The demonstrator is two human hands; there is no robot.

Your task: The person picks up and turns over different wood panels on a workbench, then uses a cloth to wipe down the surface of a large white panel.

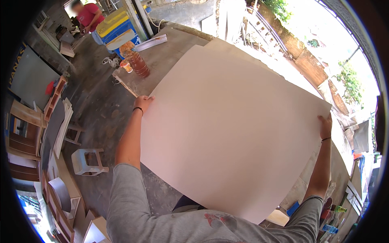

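Note:
A large pale pinkish-white sheet [235, 125], flat and smooth, spans the space between my arms. At its left edge my left hand [143, 104] is closed, thumb over the top face and the other fingers mostly hidden. My right hand [325, 126] grips the opposite edge near the far right corner, with its thumb on the face. The sheet covers much of a grey-brown worktable [172, 43]; its near edge comes close to my body. I cannot tell how much of it rests on the table.
On the table's far left stand a jar of reddish-brown liquid [139, 65] and a small orange-and-white tub [126, 66]. A white plastic stool [81, 163] is on the floor at left. Blue-and-yellow boxes [115, 28] stand beyond, near a person in red [87, 17].

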